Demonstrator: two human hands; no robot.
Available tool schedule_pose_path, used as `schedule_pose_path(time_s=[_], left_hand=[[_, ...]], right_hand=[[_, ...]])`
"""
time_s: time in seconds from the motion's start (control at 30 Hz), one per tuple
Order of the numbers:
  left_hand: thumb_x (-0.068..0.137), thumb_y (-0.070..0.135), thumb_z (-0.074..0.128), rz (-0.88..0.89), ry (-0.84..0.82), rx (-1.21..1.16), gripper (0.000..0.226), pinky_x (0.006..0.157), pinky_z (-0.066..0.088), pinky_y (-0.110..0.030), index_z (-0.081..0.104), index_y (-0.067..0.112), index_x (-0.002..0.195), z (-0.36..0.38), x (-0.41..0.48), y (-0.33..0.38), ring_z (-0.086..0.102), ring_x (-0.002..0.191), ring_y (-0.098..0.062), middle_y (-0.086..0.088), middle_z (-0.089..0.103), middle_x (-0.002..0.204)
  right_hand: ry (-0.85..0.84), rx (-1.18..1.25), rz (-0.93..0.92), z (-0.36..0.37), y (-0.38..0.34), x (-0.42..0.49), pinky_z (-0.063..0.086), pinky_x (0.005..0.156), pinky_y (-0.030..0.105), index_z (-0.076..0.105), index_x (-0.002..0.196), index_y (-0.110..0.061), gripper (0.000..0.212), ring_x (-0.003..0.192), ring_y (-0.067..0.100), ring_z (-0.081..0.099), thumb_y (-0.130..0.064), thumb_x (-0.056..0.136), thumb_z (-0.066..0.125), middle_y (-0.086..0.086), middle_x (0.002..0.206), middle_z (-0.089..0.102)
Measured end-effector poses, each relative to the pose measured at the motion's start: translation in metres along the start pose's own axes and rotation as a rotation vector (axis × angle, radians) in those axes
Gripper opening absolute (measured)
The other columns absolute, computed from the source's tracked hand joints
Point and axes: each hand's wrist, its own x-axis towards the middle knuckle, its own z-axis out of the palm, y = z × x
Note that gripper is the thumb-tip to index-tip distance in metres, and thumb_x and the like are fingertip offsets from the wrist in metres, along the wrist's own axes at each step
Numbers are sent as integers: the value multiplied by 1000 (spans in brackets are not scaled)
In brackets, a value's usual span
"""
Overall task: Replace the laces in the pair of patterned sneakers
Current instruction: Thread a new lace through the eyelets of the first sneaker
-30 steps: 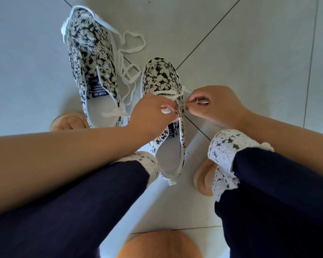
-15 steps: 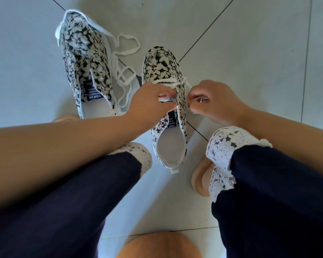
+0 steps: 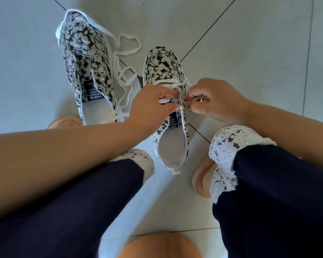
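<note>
Sneaker being laced: long axis runs near-to-far, toe pointing away from the person. Left hand and right hand each pinch its white lace.

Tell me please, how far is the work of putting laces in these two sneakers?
Done: the white lace crosses the toe-end eyelets of the nearer sneaker. In hand: the left hand and right hand each pinch the lace at its middle eyelets. Left: the eyelet by the tongue label is empty, and the farther sneaker looks unlaced, with a loose lace beside it.
</note>
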Motion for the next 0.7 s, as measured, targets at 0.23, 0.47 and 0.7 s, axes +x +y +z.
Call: schedule_pose_path(time_s=[0.23,0.47,0.7], left_hand=[[81,27,66,18,11,127,12,70,33,-20,71,22,91,-1,6,-2,50,87,-9,2,60,101],[87,21,57,103,-17,266,18,64,28,-23,72,16,95,-1,9,0,44,89,-8,-1,61,97],[90,19,54,74,-22,13,12,70,34,-8,58,21,79,-16,-4,0,42,80,-3,17,42,78]], right_hand=[[54,-86,13,5,-8,6,30,59,14,69,95,-14,17,68,12,46,-26,88,59,-14,67,44],[93,-14,65,9,-8,3,29,62,6,70,93,-16,17,72,9,48,-29,88,60,-10,71,53],[207,32,60,5,-15,-3,24,76,4,61,108,-25,23,88,4,46,-32,85,62,-13,93,54]])
